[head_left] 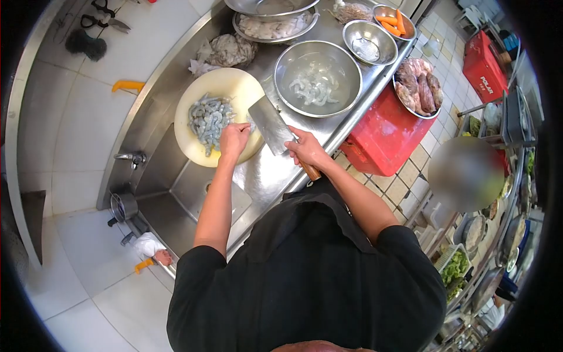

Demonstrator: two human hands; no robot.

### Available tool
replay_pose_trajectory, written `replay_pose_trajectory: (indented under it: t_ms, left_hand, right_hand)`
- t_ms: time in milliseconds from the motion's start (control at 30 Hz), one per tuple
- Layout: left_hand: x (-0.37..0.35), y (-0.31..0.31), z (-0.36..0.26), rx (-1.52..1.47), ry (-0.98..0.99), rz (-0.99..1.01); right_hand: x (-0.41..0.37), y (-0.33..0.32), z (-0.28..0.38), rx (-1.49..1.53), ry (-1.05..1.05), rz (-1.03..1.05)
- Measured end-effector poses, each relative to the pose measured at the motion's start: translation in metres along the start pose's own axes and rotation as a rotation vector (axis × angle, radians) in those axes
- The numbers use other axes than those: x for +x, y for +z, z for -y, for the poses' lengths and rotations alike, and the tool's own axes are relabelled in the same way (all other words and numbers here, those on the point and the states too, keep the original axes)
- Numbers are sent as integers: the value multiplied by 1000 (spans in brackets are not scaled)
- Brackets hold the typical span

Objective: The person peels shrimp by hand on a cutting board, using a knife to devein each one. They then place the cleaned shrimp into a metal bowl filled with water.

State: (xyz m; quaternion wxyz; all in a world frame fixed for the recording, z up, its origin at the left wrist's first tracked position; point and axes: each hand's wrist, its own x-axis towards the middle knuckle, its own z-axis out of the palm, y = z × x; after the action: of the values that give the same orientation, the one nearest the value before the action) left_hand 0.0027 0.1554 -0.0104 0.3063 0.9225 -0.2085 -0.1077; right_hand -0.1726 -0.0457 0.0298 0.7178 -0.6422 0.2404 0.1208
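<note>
My right hand (307,149) grips a cleaver (268,122) by its wooden handle, its broad blade lying over the right edge of a round, pale yellow cutting board (186,88). My left hand (234,139) is on the board with its fingers pinched at a peeled shrimp (251,124) close to the blade; the hand partly hides the shrimp. A heap of raw grey shrimp (210,120) lies on the board, left of that hand. Beyond the cleaver, a large metal bowl (318,51) holds peeled shrimp in water.
The board rests on a steel counter by a sink basin (186,196) with a tap (130,157). Several metal bowls stand at the back, one with carrots (392,23). On the right, a bowl of meat (419,87) sits on a red cooler (384,132).
</note>
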Motion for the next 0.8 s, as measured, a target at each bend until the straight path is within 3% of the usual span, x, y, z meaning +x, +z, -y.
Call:
replay_pose_trajectory:
  t_ms: [367,800]
  left_hand:
    - [-4,6,-8,13,-123,-15]
    - [-12,10,-7,-88,-138,-87]
  right_hand:
    - [-35,-2,-13,9,21,23]
    - [-75,-8,-11,-5,101,100]
